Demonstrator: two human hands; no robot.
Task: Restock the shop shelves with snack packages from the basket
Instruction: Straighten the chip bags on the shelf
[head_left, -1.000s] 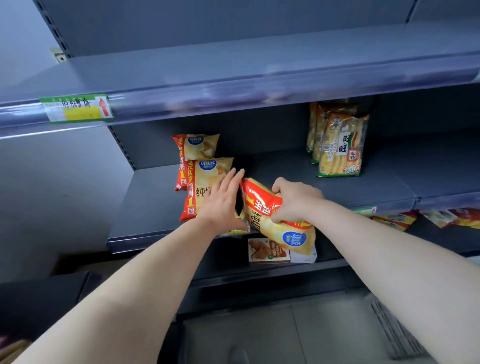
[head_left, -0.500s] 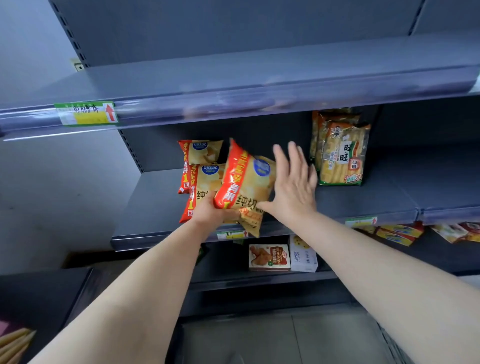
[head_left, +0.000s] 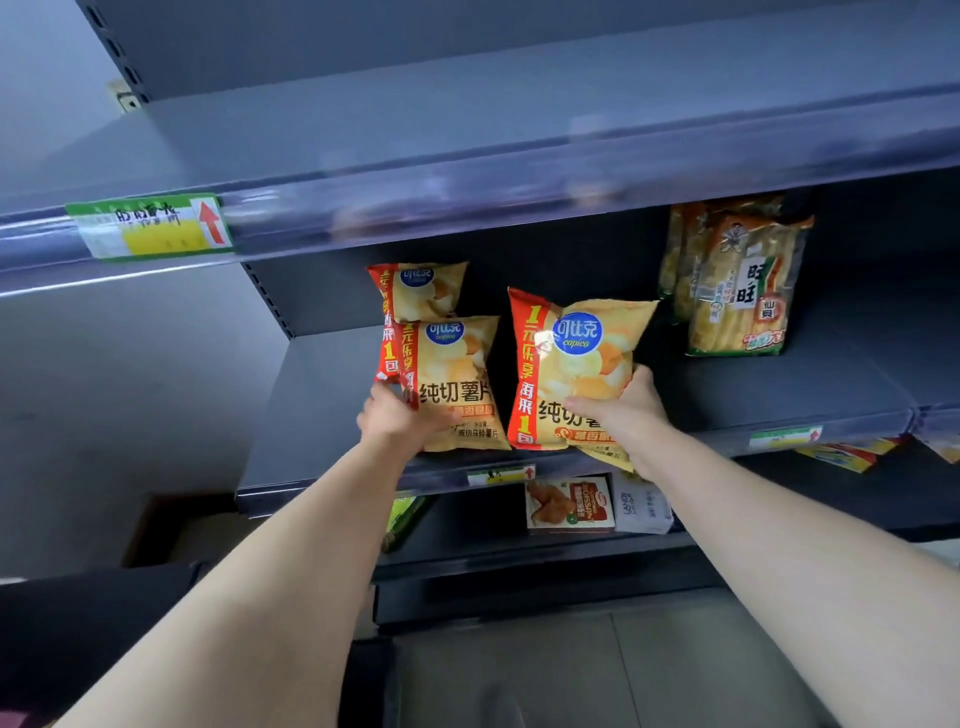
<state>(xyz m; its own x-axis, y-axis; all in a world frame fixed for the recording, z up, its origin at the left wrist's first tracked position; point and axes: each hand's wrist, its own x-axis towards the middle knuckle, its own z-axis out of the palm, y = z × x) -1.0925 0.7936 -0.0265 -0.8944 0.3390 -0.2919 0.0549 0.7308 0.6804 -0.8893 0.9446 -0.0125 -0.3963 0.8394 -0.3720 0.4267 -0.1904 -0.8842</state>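
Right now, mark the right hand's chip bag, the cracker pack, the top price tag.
chip bag (head_left: 577, 332): head view, blue logo.
cracker pack (head_left: 748, 291): head view, front face.
top price tag (head_left: 166, 239): head view, yellow patch.

The tilted chip bag (head_left: 571, 364) now stands upright right of the front bag (head_left: 457, 379); right hand (head_left: 623, 410) grips it, and left hand (head_left: 395, 421) has shifted to the front bag.

Three chip bags are standing on the middle shelf (head_left: 322, 405). The rear bag (head_left: 431, 291) is sitting behind the front bag (head_left: 457, 379), at its twelve o'clock. The third bag (head_left: 576, 364) is standing just beside the front bag, at its three o'clock. The cracker packs (head_left: 743, 291) are standing well apart at two o'clock. The boxes (head_left: 569, 504) are lying on the lower shelf (head_left: 519, 551), at six o'clock beneath the third bag.
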